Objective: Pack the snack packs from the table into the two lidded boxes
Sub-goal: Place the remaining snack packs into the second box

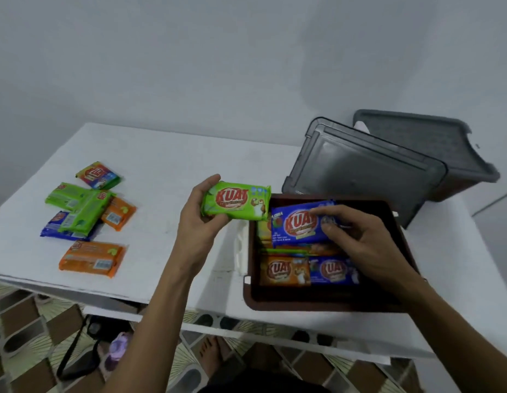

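Brown box (326,304) sat nearest, at 5 o'clock on the table (167,165), packs inside; right hand (368,245) pinched a blue pack (299,225) over it. Left hand (198,219) clamped a green pack (236,201) at the box's 10 o'clock edge. Loose packs (88,214) lay at 9 o'clock; gray box (433,154) and leaning lid (360,168) at 1 o'clock.

Snack packs = printed plastic film, glossy: green pack (236,202) centre frame, blue pack (300,224) right of centre, loose pile (86,214) at left, all catching light on crinkled wrap. Brown box (326,306) lower right: smooth hard plastic, dull sheen. Grey lid (360,168) upper right: smooth semi-gloss plastic. Second grey lid (422,140) behind it: pebbled, matt top. Table (173,154): matt white, looks smooth. Floor (25,321) lower left: patterned tile, slight gloss.
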Motion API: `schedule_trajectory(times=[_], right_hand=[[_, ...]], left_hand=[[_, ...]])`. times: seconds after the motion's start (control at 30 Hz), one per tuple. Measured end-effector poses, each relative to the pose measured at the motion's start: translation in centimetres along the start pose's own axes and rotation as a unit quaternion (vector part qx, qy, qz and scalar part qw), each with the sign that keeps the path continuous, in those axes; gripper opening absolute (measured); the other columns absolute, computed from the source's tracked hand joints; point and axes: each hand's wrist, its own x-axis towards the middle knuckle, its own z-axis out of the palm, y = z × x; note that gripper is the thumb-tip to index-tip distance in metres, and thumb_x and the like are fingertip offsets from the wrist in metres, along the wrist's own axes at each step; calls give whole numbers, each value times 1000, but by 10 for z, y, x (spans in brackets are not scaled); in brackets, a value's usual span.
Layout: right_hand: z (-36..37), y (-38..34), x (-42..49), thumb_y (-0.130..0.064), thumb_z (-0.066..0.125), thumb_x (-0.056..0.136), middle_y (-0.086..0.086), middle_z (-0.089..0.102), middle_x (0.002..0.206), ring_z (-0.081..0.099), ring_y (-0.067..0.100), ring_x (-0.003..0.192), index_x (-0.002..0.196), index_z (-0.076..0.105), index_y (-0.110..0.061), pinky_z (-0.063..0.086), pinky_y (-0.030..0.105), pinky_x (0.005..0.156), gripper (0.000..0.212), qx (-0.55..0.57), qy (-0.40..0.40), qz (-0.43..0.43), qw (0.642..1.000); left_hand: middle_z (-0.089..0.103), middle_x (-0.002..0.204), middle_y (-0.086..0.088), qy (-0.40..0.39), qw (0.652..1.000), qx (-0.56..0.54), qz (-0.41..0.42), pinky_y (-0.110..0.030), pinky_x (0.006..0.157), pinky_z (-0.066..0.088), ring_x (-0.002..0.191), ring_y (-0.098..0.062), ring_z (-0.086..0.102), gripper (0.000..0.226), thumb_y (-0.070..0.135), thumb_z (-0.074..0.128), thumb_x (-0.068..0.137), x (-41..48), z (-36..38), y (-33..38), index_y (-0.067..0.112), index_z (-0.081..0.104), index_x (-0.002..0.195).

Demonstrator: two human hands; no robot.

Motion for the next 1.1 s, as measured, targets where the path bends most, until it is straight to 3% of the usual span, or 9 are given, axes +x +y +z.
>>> schedule_trajectory(times=[0.27, 0.4, 0.53, 0.67, 0.73, 0.83, 0.93, 1.0, 1.1], right_hand=[[4, 38, -12, -4, 56, 95, 5, 68, 112, 67, 18, 102, 109, 67, -24, 58, 24, 76, 27, -18, -126, 106, 986], [18, 55, 6, 0, 61, 91, 8, 63, 123, 66, 20, 108, 108, 66, -17, 59, 39, 84, 25, 37, -190, 204, 960], [33, 66, 21, -4, 61, 91, 9, 52, 130, 64, 24, 104, 100, 60, -24, 60, 28, 69, 22, -219, -177, 170, 944], [39, 65, 19, -21, 61, 92, 5, 50, 135, 54, 24, 118, 105, 54, -29, 53, 34, 87, 17, -394, -182, 89, 896], [35, 54, 15, -32, 57, 95, 2, 60, 124, 60, 20, 108, 109, 56, -26, 56, 37, 83, 15, -437, -162, 63, 882], [22, 31, 12, -29, 51, 99, 2, 68, 91, 67, 19, 80, 101, 57, -21, 59, 38, 69, 11, -332, -80, 25, 940], [11, 10, 12, -20, 54, 98, 14, 68, 86, 70, 31, 75, 106, 50, -18, 61, 41, 65, 10, -17, 3, 53, 998], [4, 8, 10, -18, 59, 95, 19, 69, 100, 72, 32, 86, 117, 48, -22, 61, 43, 73, 25, 154, 3, 103, 983], [-11, 18, 4, -14, 64, 88, 16, 62, 119, 65, 38, 108, 122, 55, -23, 53, 54, 92, 36, 248, -24, 151, 957]], left_hand=[[57, 117, 1, 7, 1000, 3, -23, -20, 74, 54, 96, -1, 62, 65, -18, 53, 85, -23, 35, -10, 20, 45, 137], [57, 118, 2, 13, 1000, 10, -20, -19, 74, 54, 100, -4, 62, 65, -18, 53, 86, -24, 37, -10, 23, 45, 136], [56, 118, 6, -5, 1000, 19, -12, -15, 74, 52, 98, 2, 61, 64, -17, 51, 88, -24, 37, -9, 21, 43, 138], [56, 119, 7, -28, 999, 34, -5, -14, 77, 51, 99, 4, 60, 65, -17, 51, 88, -23, 35, -8, 19, 41, 140], [56, 120, 5, -37, 999, 36, -8, -16, 79, 52, 101, 3, 60, 64, -16, 52, 89, -22, 34, -8, 21, 41, 141], [56, 125, 2, -57, 998, 37, -9, -18, 82, 53, 107, -2, 59, 64, -13, 55, 89, -21, 36, -5, 23, 42, 140], [57, 126, -1, -96, 995, 15, -5, -24, 87, 54, 111, -8, 59, 62, -11, 58, 88, -26, 47, -1, 20, 43, 139], [56, 126, -1, -122, 993, 4, 0, -26, 87, 54, 113, -10, 59, 61, -8, 61, 88, -29, 55, 2, 19, 43, 139], [56, 128, 0, -151, 989, 3, -4, -26, 86, 55, 113, -10, 60, 60, 0, 65, 87, -32, 64, 4, 21, 43, 138]])
